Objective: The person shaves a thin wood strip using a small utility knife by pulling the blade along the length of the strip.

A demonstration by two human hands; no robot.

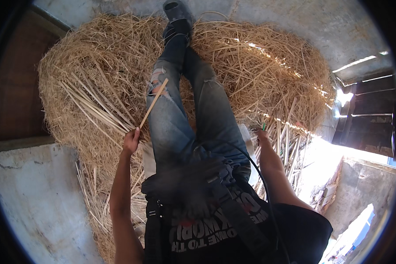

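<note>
My left hand (131, 141) is closed round the lower end of a flat, pale wooden strip (154, 103), which slants up across my left thigh. Right beside that hand lies a loose bunch of similar long strips (97, 108), fanned out over the straw-like pile. My right hand (262, 135) is down beside my right thigh with its fingers curled. A small bit of green (264, 126) shows at the fingers; what the hand holds is too small to make out.
Straw-like shavings (268, 61) heap round my outstretched, crossed legs (174, 110). More strips (290, 145) lie beyond my right hand. Concrete walls (35, 193) stand close by, with dark boards (369, 110) at the right. A black cable (255, 163) crosses my lap.
</note>
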